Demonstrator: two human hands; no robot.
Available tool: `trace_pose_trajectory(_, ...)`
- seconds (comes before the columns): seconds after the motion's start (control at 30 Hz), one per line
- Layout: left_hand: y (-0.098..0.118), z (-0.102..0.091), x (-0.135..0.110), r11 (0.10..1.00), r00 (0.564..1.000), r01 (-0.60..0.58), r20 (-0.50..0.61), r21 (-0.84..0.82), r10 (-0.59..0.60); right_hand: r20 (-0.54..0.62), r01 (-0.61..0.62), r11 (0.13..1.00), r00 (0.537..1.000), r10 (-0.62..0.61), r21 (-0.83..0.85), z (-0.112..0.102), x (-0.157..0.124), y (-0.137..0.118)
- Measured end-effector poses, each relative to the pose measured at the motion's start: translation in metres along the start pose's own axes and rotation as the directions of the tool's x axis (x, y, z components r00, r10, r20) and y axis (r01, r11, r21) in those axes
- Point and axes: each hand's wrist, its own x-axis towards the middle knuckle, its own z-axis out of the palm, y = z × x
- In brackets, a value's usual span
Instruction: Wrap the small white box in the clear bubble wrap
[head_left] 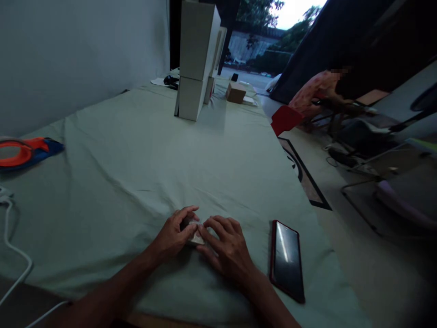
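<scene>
My left hand point(174, 234) and my right hand point(227, 248) meet near the front edge of a table covered in pale green cloth point(136, 150). Both have their fingers curled and pressed onto a small pale object point(197, 236) lying on the cloth between them. The object is mostly hidden under the fingertips, and I cannot make out what it is. A dark phone in a red case point(287, 259) lies flat just to the right of my right hand, not touched.
Stacked white boxes point(196, 59) stand upright at the far middle, a small brown box point(235, 92) behind them. An orange and blue item point(25, 152) lies at the left edge, a white cable point(12, 246) below it. Another person in patterned clothing point(312, 91) sits off to the right by chairs.
</scene>
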Motion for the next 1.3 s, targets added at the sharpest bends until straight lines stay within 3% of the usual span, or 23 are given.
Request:
trace_pose_trajectory(0.27, -0.001, -0.003, -0.003, 1.000, 1.000, -0.023, -0.018, 0.020, 0.023, -0.100, -0.013, 0.998, 0.995, 0.006, -0.063, 0.013, -0.005, -0.006)
trace_pose_trajectory(0.5, -0.002, -0.001, -0.003, 0.994, 0.996, -0.076, -0.047, 0.084, 0.080, -0.205, 0.016, 1.000, 0.979, -0.017, -0.009, 0.022, -0.010, -0.006)
trace_pose_trajectory(0.7, -0.003, -0.001, -0.011, 0.993, 0.992, -0.062, -0.107, 0.105, 0.073, -0.268, -0.032, 0.999, 0.963, 0.036, 0.020, 0.033, -0.017, -0.007)
trace_pose_trajectory(0.97, -0.005, -0.001, -0.012, 0.995, 0.988, -0.047, -0.141, 0.085, 0.059, -0.309, -0.034, 0.996, 0.949, 0.056, 0.079, 0.034, -0.021, -0.005)
trace_pose_trajectory(1.2, -0.005, 0.000, -0.009, 0.996, 0.992, -0.058, -0.110, 0.075, 0.066, -0.248, -0.072, 0.992, 0.964, 0.097, 0.107, 0.034, -0.023, -0.006)
trace_pose_trajectory(1.3, -0.007, 0.000, -0.008, 0.996, 0.991, -0.063, -0.117, 0.056, 0.069, -0.313, -0.133, 0.969, 0.930, 0.195, 0.208, 0.032, -0.025, -0.003)
